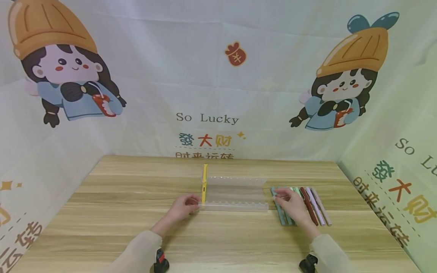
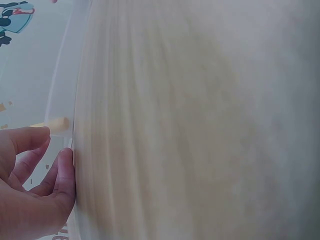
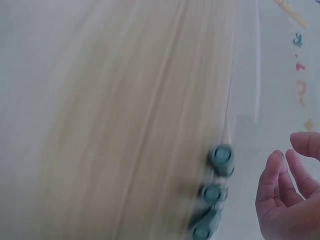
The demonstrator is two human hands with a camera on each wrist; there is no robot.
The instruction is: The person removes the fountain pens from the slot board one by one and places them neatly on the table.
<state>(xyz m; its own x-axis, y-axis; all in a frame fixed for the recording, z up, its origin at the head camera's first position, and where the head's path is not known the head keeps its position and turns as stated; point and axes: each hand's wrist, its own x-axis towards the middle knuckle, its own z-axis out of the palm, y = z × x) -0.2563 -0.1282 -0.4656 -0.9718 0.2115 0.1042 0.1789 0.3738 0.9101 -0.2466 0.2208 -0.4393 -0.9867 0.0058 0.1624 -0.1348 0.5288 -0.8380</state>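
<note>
A clear plastic rack [image 1: 235, 207] with a notched front edge stands mid-table, a yellow strip [image 1: 204, 185] at its left side. My left hand [image 1: 184, 207] holds the rack's front left corner, its thumb and bent fingers at the end of the clear strip. Over the row of pens right of the rack hovers my right hand [image 1: 293, 204], fingers loosely bent, thumb and fingertips apart with nothing seen between them. Closest to its fingertips lies a teal pen [image 1: 280, 214]. The hand hides parts of the middle pens. In the right wrist view, teal pen ends [image 3: 221, 155] show beside the hand.
On the right of the row lie a dark red pen [image 1: 310, 209], a lilac pen [image 1: 317, 210] and a greyish-pink pen [image 1: 322, 208]. Printed cloth [image 1: 266, 94] walls the wooden table [image 1: 218, 242] at the back and sides.
</note>
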